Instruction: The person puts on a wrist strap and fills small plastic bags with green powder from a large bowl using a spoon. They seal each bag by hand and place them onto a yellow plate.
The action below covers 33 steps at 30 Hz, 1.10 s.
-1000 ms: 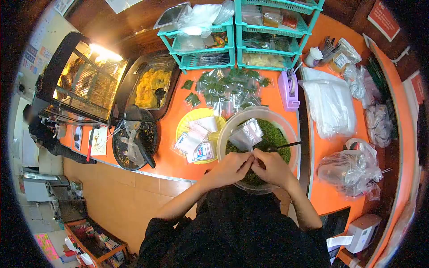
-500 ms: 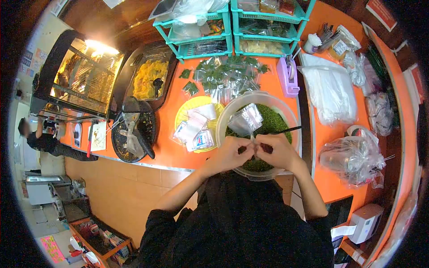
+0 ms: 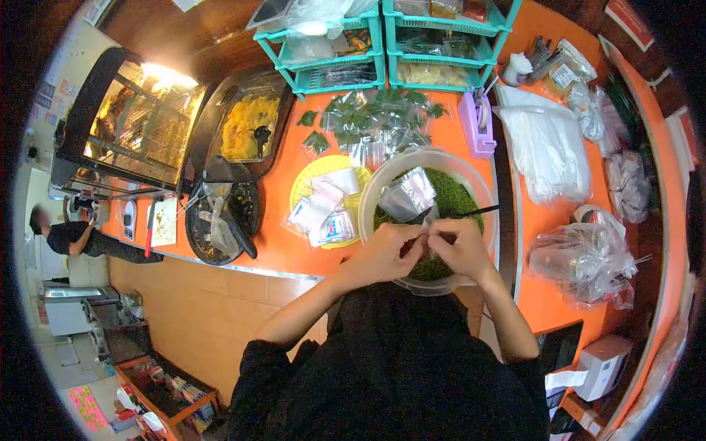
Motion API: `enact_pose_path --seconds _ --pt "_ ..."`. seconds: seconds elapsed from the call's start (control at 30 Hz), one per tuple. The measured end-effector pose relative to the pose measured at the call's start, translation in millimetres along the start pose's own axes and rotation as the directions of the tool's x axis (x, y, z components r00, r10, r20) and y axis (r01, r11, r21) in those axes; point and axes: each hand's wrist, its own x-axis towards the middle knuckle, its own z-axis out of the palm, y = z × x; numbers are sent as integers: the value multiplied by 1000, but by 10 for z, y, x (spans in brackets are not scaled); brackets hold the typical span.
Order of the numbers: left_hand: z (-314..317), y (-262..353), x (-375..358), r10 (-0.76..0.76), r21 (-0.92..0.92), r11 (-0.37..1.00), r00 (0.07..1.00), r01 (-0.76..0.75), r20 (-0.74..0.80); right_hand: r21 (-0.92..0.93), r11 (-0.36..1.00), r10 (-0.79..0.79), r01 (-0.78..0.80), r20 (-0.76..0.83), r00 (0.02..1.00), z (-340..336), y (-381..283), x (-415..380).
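Both hands meet over the near side of a round clear plastic tub (image 3: pixel 482 173) of chopped green herbs (image 3: pixel 450 192). My left hand (image 3: pixel 393 253) and my right hand (image 3: pixel 460 246) pinch a small clear plastic bag (image 3: pixel 432 215) between their fingertips. Much of that bag is hidden by the fingers. Just beyond it, a stack of small clear bags (image 3: pixel 408 195) lies on the herbs inside the tub. The dark handle (image 3: pixel 478 211) of a utensil sticks out over the tub's right side. Left of the tub, a yellow plate (image 3: pixel 300 192) bears more packs of small bags (image 3: pixel 323 209).
Filled herb bags (image 3: pixel 375 121) lie behind the tub, below turquoise racks (image 3: pixel 334 77). A purple tape dispenser (image 3: pixel 479 132) stands right. Leftward are a black pan (image 3: pixel 198 239), a tray of yellow food (image 3: pixel 250 128) and a lit display case (image 3: pixel 140 128). A person (image 3: pixel 70 237) stands far left.
My fingertips have shifted slightly on the small bag, and more of it shows above them. The person at far left has an arm raised further out. The view has moved slightly.
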Motion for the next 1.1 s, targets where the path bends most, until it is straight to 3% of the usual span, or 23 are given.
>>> enact_pose_path --seconds 0.03,0.1,0.13,0.2,0.27,0.3,0.37,0.4,0.47,0.5,0.57,0.6,0.67,0.7,0.77,0.83,0.9,0.93,0.97,1.0,1.03,1.07,1.1 --pt "25 20 -12 -58 2 998 998 58 -7 4 1000 5 -5 0 1000 27 -2 5" --pt "42 27 -37 -118 4 993 993 118 -16 -186 979 -116 83 -177 977 80 -17 29" --pt "18 11 -35 -200 69 977 980 201 -24 -366 930 -127 21 -269 955 24 147 43" --pt "6 -52 -31 -279 130 951 959 282 -41 -427 903 -167 51 -239 957 27 122 39" --pt "-3 -86 -35 -360 423 839 932 343 -42 -498 866 -145 48 -158 977 30 46 3" --pt "2 -34 -9 -356 426 840 934 336 -35 -498 866 -144 43 -167 975 39 -3 14" --pt "15 113 48 -348 488 747 891 452 -293 -531 847 -195 3 -307 932 68 -74 45" --pt "2 102 69 -344 491 748 894 446 -288 -531 847 -195 -2 -313 929 45 -61 65" --pt "-65 48 108 -47 187 979 982 82 -184 -289 945 -242 157 -290 926 3 -29 107" --pt "-84 -9 110 -45 187 979 983 80 -181 -288 945 -242 155 -294 925 -9 -46 105" --pt "-99 -150 94 -57 -89 994 998 58 20 -239 954 -257 179 -351 901 -35 -105 87" --pt "-99 -176 93 -53 -91 994 998 55 26 -241 955 -254 175 -357 899 -42 -109 82" --pt "-69 -173 97 -128 193 969 982 153 -139 -307 941 -264 142 -406 875 -50 -112 52" --pt "-30 -129 114 -128 185 971 983 152 -134 -311 941 -258 133 -407 876 -36 -133 34" --pt "64 42 171 130 605 796 973 12 -190 -308 951 -150 21 -403 903 19 -188 11" --pt "183 40 199 179 570 822 955 -14 -235 -380 923 -228 61 -412 882 46 -121 34" --pt "272 -116 214 128 292 956 907 -6 -401 -339 929 -295 149 -435 851 -4 -115 68" --pt "283 -155 184 35 219 972 880 79 -473 -353 935 -177 23 -411 894 -114 -135 48" --pt "219 -111 179 33 214 974 883 77 -469 -354 935 -172 16 -415 894 -248 -85 42" --pt "124 -71 169 -37 215 965 891 150 -452 -655 751 -330 80 -269 905 -411 -17 39" --pt "49 -67 157 -109 218 950 893 222 -436 -869 471 -426 152 -74 902 -547 47 11" --pt "8 -107 147 -126 203 951 892 233 -433 -863 492 -296 114 -43 954 -594 142 -14" --pt "-22 -115 150 -126 200 953 894 230 -431 -865 490 -293 110 -45 955 -627 206 -30"
